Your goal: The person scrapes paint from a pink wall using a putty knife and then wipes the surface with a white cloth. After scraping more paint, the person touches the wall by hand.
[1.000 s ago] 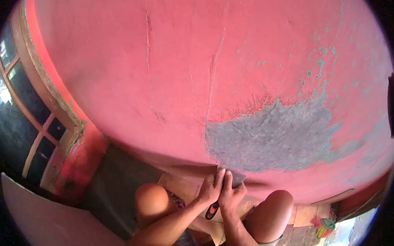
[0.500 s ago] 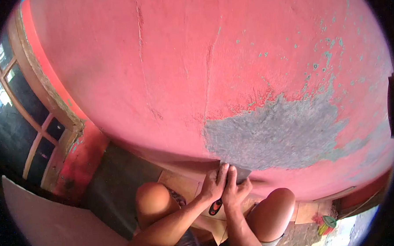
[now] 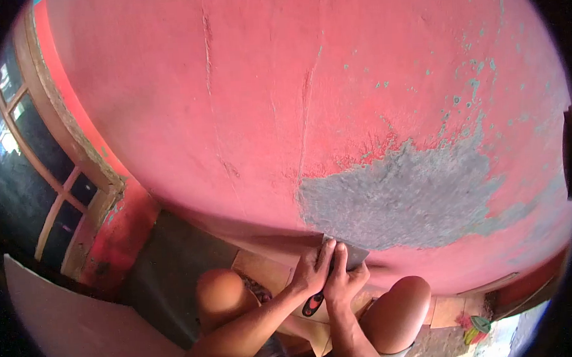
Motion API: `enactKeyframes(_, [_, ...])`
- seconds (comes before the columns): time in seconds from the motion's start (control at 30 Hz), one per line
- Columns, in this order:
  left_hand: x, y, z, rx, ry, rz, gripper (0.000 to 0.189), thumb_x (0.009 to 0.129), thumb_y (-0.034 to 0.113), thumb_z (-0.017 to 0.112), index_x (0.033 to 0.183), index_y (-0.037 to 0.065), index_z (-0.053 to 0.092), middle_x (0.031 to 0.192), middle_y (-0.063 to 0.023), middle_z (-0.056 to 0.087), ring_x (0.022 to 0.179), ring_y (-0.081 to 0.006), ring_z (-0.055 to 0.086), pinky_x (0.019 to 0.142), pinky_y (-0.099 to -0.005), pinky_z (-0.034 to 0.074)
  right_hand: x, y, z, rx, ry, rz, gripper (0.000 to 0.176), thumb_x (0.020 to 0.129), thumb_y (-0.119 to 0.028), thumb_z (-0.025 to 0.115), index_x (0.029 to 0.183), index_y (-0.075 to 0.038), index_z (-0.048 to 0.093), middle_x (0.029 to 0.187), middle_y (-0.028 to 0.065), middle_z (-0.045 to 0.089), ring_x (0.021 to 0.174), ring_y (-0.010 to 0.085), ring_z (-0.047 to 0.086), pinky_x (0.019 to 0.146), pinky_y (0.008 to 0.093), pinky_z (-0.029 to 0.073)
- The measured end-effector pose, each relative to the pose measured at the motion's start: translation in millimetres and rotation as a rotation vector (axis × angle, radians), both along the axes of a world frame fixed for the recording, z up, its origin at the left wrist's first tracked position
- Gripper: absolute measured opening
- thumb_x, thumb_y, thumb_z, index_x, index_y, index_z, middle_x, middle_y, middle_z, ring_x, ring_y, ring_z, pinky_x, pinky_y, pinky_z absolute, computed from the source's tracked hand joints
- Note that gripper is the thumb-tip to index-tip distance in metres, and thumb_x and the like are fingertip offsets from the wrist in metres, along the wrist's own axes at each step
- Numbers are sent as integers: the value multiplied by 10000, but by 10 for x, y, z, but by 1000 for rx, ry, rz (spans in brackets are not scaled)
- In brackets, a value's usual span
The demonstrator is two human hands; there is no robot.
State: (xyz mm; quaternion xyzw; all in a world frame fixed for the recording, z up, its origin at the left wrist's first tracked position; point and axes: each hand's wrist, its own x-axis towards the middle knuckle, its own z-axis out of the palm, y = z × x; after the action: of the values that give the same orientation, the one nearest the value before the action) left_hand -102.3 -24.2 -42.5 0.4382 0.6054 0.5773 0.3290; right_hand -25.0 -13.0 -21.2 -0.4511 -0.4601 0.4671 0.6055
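Both of my hands are closed around one wide-bladed scraper at the foot of a pink wall. My left hand grips it from the left, and my right hand from the right, thumbs side by side pointing up along the blade. The blade's upper edge meets the wall at the lower border of a grey patch with no pink paint. Below my hands, the end of the black and red handle sticks out. My fingers hide the rest of the handle.
My bent knees flank my arms above a tiled floor. A wood-framed window stands left, with a pale panel below it. Flaking paint spots dot the wall's upper right. A red and green object lies at lower right.
The view has shifted very slightly, so the wall and hands sit a little lower and further right. My grip on the scraper is the same, its blade still near the patch's lower edge.
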Motion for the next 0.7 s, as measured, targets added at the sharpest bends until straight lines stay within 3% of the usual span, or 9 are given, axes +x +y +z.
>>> enactKeyframes(0.13, [87, -36, -238, -33, -81, 9, 461, 1077, 390, 448, 944, -13, 630, 723, -138, 615, 732, -129, 570, 633, -371, 481, 68, -3, -295, -35, -197, 3, 261, 964, -174, 672, 943, 85, 700, 853, 77, 731, 790, 116, 633, 709, 300, 527])
enactKeyframes(0.2, [36, -60, -185, -161, -97, -28, 454, 1074, 386, 454, 950, -12, 632, 738, -183, 611, 745, -150, 605, 643, -380, 485, 81, -19, -248, -45, -128, 6, 257, 967, -174, 670, 956, 81, 700, 853, 77, 730, 786, 119, 632, 708, 295, 525])
enactKeyframes(0.33, [75, -23, -13, 37, -14, 29, 469, 1070, 402, 454, 975, -15, 648, 726, -200, 616, 757, -178, 649, 643, -402, 490, 26, -15, 31, -19, -18, 20, 264, 992, -175, 632, 926, 70, 703, 835, 45, 706, 745, 101, 602, 664, 281, 510])
enactKeyframes(0.43, [77, -24, -321, 36, 102, 80, 471, 1069, 404, 455, 984, -16, 650, 724, -188, 622, 755, -182, 648, 652, -400, 491, 35, -3, -250, 4, -123, 2, 265, 985, -176, 646, 955, 80, 703, 832, 79, 731, 747, 103, 618, 683, 284, 515])
enactKeyframes(0.47, [54, -20, -420, -60, -44, 10, 474, 1067, 406, 456, 978, -19, 645, 731, -174, 626, 761, -191, 649, 656, -404, 493, 54, -40, -228, -48, -183, -3, 275, 978, -184, 658, 943, 86, 701, 818, 80, 730, 745, 96, 617, 678, 282, 514])
enactKeyframes(0.6, [26, -16, 13, 100, -8, 36, 494, 1068, 427, 450, 957, -15, 641, 705, -175, 609, 743, -186, 644, 627, -414, 486, 10, -6, 0, -8, -42, 15, 287, 958, -206, 689, 947, 81, 704, 822, 79, 730, 754, 100, 620, 679, 287, 515])
enactKeyframes(0.7, [34, -11, -344, 46, 94, 77, 505, 1068, 437, 446, 949, -12, 645, 698, -172, 605, 741, -172, 634, 639, -411, 483, 32, -11, -239, -27, -111, 18, 285, 965, -202, 678, 953, 81, 705, 824, 84, 730, 756, 96, 620, 684, 284, 517])
